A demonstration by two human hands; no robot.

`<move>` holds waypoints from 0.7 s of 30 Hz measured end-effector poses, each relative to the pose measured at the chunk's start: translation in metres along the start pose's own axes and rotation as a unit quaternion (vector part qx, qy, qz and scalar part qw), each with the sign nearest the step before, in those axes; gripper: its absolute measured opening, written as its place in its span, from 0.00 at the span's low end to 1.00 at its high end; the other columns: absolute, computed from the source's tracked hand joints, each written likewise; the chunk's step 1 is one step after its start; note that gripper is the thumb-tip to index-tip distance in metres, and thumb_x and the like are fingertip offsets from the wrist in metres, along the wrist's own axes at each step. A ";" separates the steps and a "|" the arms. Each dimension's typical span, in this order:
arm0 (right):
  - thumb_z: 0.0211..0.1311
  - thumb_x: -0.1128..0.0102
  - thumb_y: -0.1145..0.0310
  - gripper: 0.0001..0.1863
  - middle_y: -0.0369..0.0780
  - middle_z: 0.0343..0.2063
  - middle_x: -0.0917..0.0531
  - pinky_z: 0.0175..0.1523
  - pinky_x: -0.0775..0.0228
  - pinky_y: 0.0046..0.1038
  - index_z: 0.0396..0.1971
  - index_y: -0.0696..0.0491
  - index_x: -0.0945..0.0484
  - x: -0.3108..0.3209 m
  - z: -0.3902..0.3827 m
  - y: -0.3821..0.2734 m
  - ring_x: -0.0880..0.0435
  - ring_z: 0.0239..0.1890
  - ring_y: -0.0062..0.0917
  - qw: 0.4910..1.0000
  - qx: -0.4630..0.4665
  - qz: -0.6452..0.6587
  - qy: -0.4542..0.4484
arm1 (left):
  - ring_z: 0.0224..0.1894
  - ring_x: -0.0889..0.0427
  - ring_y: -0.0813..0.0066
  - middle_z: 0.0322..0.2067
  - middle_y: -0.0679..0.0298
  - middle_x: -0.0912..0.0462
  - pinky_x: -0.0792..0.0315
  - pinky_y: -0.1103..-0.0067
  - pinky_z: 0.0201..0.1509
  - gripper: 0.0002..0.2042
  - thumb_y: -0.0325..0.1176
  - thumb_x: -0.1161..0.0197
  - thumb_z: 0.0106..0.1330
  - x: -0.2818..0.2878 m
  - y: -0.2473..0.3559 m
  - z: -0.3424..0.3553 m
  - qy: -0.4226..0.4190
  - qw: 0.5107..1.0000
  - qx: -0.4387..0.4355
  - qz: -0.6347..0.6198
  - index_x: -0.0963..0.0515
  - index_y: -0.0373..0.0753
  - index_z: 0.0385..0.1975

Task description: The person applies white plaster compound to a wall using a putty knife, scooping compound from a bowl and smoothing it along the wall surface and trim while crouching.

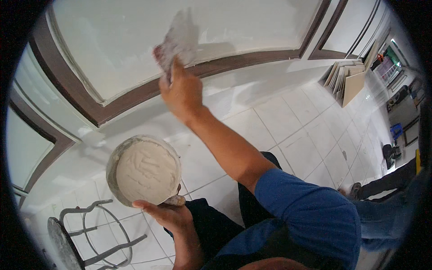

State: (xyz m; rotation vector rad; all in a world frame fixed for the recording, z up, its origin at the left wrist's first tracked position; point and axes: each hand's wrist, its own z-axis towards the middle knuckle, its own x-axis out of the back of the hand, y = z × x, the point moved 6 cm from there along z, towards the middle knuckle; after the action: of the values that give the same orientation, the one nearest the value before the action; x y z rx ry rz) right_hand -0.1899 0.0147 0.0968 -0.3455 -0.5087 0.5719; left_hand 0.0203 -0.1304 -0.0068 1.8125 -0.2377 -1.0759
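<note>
My left hand (168,217) holds up a round pan (112,180) from below, the thumb lying along its near rim. A short stub like a handle (175,200) shows beside that hand. Thick off-white putty (146,171), ridged on top, fills much of the pan. My right hand (182,94) is closed round a wide putty knife (177,42), its index finger stretched along the blade. Motion blurs the blade, which looks smeared with white and has a reddish patch at one side. It is over the lower part of a white wall panel (252,27); whether it touches cannot be made out.
Brown trim (252,59) frames the panel above a white tiled floor (288,130). A stool (67,245) lies tipped over at lower left. Flat boards (353,83) lean at the far right. Another person's leg and shoe (378,184) are at right.
</note>
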 end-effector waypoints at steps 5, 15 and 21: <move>0.56 0.40 0.71 0.25 0.55 0.30 0.18 0.38 0.24 0.45 0.53 0.68 0.30 0.029 -0.012 -0.040 0.16 0.32 0.48 0.990 0.026 0.119 -0.071 | 0.44 0.20 0.63 0.57 0.56 0.30 0.21 0.74 0.31 0.45 0.74 0.54 0.60 -0.001 -0.003 0.003 -0.041 0.999 0.023 -0.003 0.46 0.44 0.67; 0.65 0.44 0.77 0.13 0.40 0.41 0.17 0.41 0.18 0.28 0.48 0.61 0.25 0.125 -0.003 0.060 0.17 0.40 0.22 0.838 -0.217 0.478 -0.149 | 0.48 0.21 0.61 0.56 0.55 0.30 0.21 0.72 0.34 0.44 0.72 0.54 0.63 -0.032 -0.029 -0.009 -0.161 0.976 0.129 -0.063 0.47 0.41 0.67; 0.67 0.46 0.77 0.17 0.45 0.49 0.21 0.52 0.21 0.38 0.54 0.62 0.31 0.138 -0.034 0.080 0.18 0.48 0.29 0.817 -0.193 0.492 -0.233 | 0.44 0.20 0.64 0.53 0.55 0.27 0.22 0.74 0.32 0.44 0.74 0.57 0.61 -0.054 -0.045 -0.011 -0.194 0.967 0.146 -0.076 0.44 0.41 0.65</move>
State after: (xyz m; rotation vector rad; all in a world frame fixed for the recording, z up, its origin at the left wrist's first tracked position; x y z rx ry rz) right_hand -0.1050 0.1534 0.0831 -0.8865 -0.9248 1.5996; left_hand -0.0160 -0.0691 -0.0116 1.8856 -0.5203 -1.5724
